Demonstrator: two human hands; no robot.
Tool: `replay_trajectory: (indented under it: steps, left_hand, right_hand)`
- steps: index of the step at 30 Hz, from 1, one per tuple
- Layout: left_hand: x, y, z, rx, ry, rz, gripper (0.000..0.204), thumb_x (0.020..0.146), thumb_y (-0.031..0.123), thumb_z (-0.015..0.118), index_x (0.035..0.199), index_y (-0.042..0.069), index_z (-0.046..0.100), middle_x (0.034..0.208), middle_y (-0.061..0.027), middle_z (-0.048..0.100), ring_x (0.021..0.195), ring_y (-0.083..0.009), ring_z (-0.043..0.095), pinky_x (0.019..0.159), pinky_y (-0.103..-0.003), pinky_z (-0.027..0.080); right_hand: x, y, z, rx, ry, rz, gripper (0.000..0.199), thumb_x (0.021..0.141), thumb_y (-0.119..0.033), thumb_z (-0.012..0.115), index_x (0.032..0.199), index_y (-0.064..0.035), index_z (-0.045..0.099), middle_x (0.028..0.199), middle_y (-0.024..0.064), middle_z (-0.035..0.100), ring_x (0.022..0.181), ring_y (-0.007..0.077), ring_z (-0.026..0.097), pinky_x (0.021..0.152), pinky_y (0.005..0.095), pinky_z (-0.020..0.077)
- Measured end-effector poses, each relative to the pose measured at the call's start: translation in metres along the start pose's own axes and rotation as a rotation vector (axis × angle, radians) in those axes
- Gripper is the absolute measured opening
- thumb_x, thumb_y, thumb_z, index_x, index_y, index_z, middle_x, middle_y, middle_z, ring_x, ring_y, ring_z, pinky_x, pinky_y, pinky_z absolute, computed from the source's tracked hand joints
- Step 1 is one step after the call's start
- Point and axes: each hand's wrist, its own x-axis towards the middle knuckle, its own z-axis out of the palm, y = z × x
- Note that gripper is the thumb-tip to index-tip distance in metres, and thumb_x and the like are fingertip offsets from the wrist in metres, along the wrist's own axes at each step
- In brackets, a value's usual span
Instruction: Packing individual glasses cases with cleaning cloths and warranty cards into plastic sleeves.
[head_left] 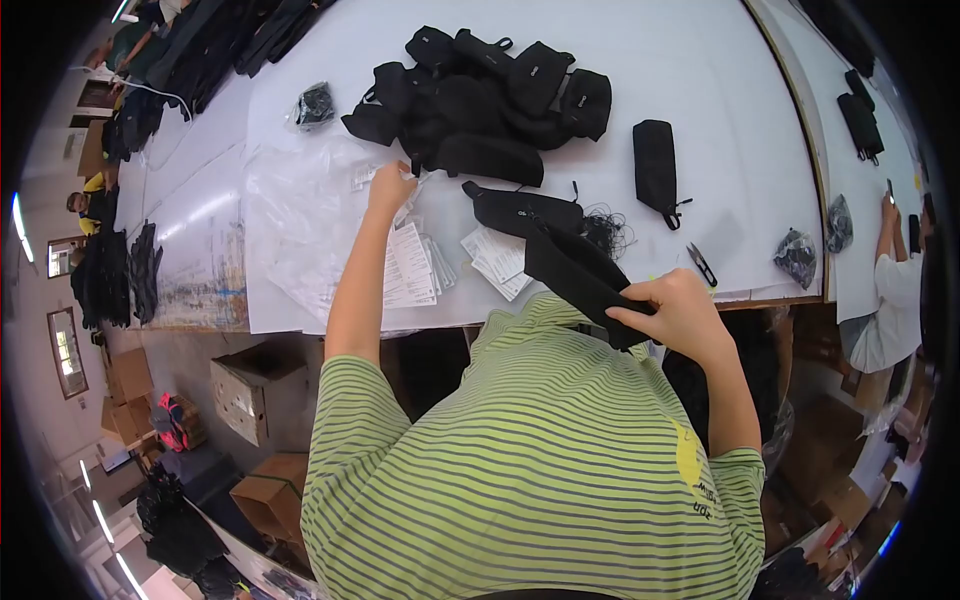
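Note:
My right hand (672, 312) grips the edge of a black fabric pouch (575, 268), held tilted over the table's near edge with its opening parted. My left hand (392, 187) reaches forward beside the heap, its fingers pinched together. What they hold, if anything, I cannot make out. Near that hand lie clear plastic bags (290, 200) and a stack of white printed slips (408, 262). A smaller stack of slips (495, 258) sits to the right. Behind the held pouch lies another black pouch (510, 208), next to a tangle of black strings (607, 232).
A heap of black pouches (470, 110) covers the white table's middle. One pouch (655, 165) lies apart on the right, with thread snips (702, 264) nearer me. Bagged dark items (797, 257) sit at the right corner. Another person (890, 290) works at the far right.

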Motion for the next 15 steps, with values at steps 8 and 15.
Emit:
replay_trajectory:
  steps: [8, 15]
  left_hand:
    - [-0.038, 0.053, -0.047, -0.911, 0.306, 0.078, 0.016, 0.082, 0.003, 0.059, 0.098, -0.001, 0.061, 0.088, -0.0114, 0.066, 0.075, -0.0162, 0.065, 0.061, -0.028, 0.054]
    - [-0.153, 0.195, -0.092, -1.194, -0.028, 0.480, 0.015, 0.084, 0.004, 0.063, 0.098, 0.000, 0.062, 0.092, -0.0056, 0.066, 0.082, -0.0118, 0.063, 0.072, -0.025, 0.053]
  right_hand:
    - [0.010, 0.000, 0.010, -0.158, 0.186, -0.241, 0.018, 0.074, -0.026, 0.071, 0.074, -0.0089, 0.069, 0.051, 0.0083, 0.055, 0.045, 0.0247, 0.052, 0.047, 0.0314, 0.0407]
    - [0.036, 0.000, 0.031, -0.355, 0.257, -0.344, 0.016, 0.076, -0.028, 0.067, 0.071, -0.0124, 0.067, 0.050, 0.0050, 0.054, 0.047, 0.0244, 0.054, 0.050, 0.0346, 0.0416]
